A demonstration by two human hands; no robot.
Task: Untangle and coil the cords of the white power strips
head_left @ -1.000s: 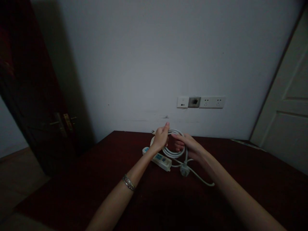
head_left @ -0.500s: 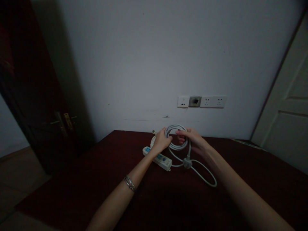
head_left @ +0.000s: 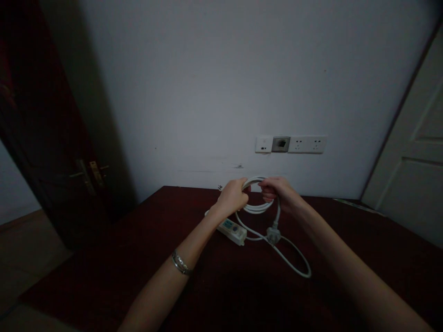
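Note:
Both my hands grip a coiled white power cord [head_left: 258, 209] above the dark red table. My left hand [head_left: 234, 195] is closed around the coil's left side, and my right hand [head_left: 277, 190] pinches its upper right. From the right side a length of cord runs down to a pale plug [head_left: 273, 235]. A loose loop of cord spreads to the right of the plug. Below my left hand lies a white power strip [head_left: 232, 231] with blue sockets, partly hidden by my wrist. The prongs of another plug [head_left: 220, 187] peek out behind my left hand.
The dark red table [head_left: 166, 221] stands against a pale wall [head_left: 194, 101]. Several wall sockets [head_left: 304, 144] sit above its back edge. A dark door [head_left: 44, 147] with a handle is at left, a pale door [head_left: 415, 152] at right.
My right hand has shifted slightly up and right along the coil, its fingers now closed on the top. The coil tilts and spreads; the hanging plug has moved slightly right.

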